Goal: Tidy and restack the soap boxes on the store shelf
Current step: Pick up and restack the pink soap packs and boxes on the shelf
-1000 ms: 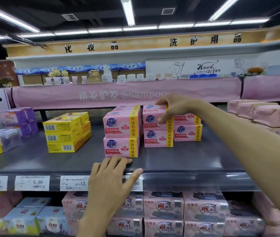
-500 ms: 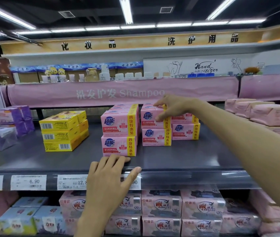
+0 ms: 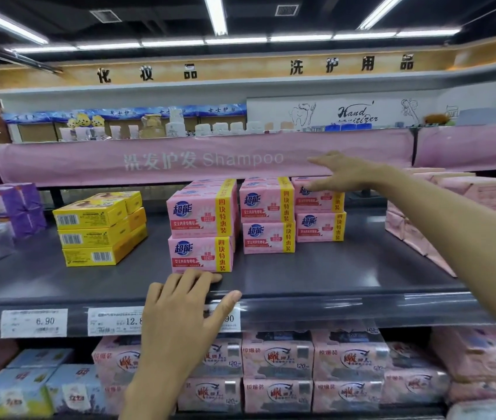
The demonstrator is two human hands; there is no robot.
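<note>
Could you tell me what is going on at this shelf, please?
A person is tidying pink soap boxes on a store shelf. The right hand, fingers spread, reaches to the top of the right stack and holds nothing. The left hand rests flat on the shelf edge before the left stack. Yellow boxes stand further left.

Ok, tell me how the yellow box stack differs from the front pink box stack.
The yellow stack is three boxes high; the front pink stack is two. The yellow stack shows barcodes forward; the front pink stack shows blue logos and a yellow strip. Both stand on the grey shelf.
</note>
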